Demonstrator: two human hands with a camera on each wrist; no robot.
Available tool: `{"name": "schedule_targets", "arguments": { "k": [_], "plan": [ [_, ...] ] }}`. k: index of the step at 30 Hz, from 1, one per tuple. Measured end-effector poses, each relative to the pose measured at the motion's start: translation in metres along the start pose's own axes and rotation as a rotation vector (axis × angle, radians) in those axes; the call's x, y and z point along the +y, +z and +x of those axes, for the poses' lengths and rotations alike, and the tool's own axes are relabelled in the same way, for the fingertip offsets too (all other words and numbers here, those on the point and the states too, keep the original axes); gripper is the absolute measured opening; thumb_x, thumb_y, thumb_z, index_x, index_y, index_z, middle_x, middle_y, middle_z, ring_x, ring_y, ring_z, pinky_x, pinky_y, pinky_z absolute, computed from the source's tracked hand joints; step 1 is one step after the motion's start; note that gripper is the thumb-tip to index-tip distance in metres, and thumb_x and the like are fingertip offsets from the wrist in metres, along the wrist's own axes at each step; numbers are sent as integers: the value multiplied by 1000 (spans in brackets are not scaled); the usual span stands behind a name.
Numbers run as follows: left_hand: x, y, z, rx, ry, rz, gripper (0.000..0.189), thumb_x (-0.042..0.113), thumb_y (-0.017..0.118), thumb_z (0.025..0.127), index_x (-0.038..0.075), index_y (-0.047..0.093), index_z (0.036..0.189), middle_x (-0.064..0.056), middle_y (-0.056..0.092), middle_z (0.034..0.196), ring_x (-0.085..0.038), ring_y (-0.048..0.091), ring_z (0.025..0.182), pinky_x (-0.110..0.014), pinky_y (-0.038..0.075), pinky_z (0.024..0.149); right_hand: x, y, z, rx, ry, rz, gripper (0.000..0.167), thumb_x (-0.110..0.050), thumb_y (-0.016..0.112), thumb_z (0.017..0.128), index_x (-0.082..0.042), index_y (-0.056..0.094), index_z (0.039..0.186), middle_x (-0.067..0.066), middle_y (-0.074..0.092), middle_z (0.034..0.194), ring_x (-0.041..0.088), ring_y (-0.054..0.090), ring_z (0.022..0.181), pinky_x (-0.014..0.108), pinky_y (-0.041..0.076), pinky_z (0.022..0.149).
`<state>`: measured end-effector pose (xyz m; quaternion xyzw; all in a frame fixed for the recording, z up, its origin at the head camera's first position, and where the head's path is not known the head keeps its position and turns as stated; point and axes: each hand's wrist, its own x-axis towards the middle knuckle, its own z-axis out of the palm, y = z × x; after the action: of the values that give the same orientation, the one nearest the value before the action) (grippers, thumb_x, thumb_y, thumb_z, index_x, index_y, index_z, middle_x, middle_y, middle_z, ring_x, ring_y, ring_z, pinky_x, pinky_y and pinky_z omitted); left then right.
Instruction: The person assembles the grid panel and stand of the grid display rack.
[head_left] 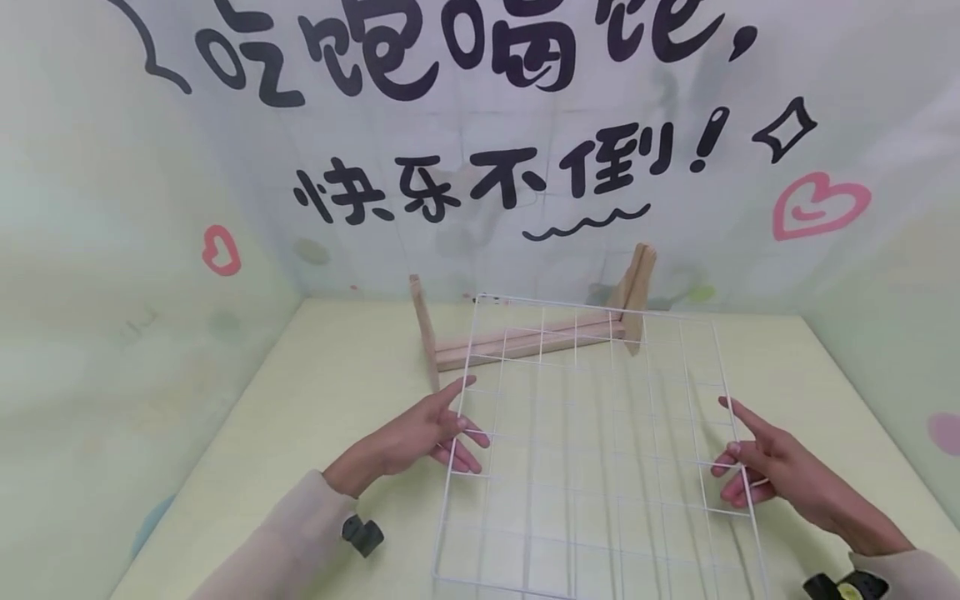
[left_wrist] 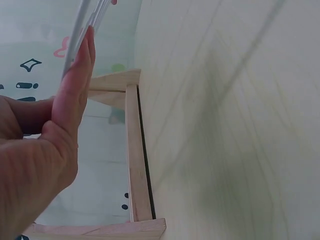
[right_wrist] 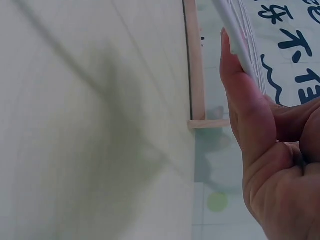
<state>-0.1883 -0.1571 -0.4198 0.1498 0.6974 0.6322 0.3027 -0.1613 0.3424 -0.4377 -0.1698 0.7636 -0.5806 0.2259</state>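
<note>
A white wire grid panel [head_left: 617, 498] spans the space between both hands, held over the table with its shadow falling below. On its left edge, my left hand [head_left: 429, 432] pinches the wire, thumb above and fingers underneath, index finger stretched along the side. My right hand [head_left: 783, 471] grips the opposite edge in much the same way. In the left wrist view, the rim [left_wrist: 76, 42] lies along the fingers, apart from the tabletop. The right wrist view shows the other rim [right_wrist: 239, 42] against the right fingers. Behind the panel's far edge stands a wooden stand [head_left: 525, 342], partly seen through the wires.
The stand has a long crossbar and two end pieces, the right upright [head_left: 637, 283] close to the back wall. Printed fabric walls [head_left: 480, 250] with black lettering enclose the pale yellow table [head_left: 315, 400] at the back and both sides.
</note>
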Motion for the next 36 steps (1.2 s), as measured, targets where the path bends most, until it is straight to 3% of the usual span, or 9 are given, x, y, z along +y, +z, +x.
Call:
{"name": "schedule_targets", "arguments": {
  "k": [8,15,22,29,36],
  "plan": [
    [9,-7,5,-12,35,24,68,-1,36,105,21,1,160,-25,67,114,-31,75,85,-43,62,79,-15,-3,3,28,-96,-1,60,-7,36,108,-39,17,155,10,66,95,25,72,72,43,62,61],
    [25,-13,6,-8,80,70,67,5,37,107,27,3,160,-28,64,121,-33,74,87,-45,61,81,-28,-3,10,118,-146,-73,56,-6,38,107,-29,20,155,13,68,91,25,71,69,41,62,59],
    [29,-15,5,13,106,70,64,7,37,107,27,7,160,-28,64,121,-34,74,87,-45,61,80,-38,-3,15,175,-175,-132,53,-4,40,106,-24,24,153,5,70,87,24,71,66,39,61,57],
    [31,-16,8,74,114,17,55,9,33,107,27,19,156,-24,66,115,-34,74,84,-45,62,78,-42,-3,22,230,-206,-157,52,0,40,105,-24,28,150,2,71,85,22,71,64,39,61,56],
    [31,-10,13,165,191,-84,41,10,30,109,18,30,149,-14,70,101,-24,73,93,-42,60,87,-51,-5,28,256,-256,-114,51,3,41,104,-24,32,146,3,72,85,22,72,65,37,62,57]
  ]
}}
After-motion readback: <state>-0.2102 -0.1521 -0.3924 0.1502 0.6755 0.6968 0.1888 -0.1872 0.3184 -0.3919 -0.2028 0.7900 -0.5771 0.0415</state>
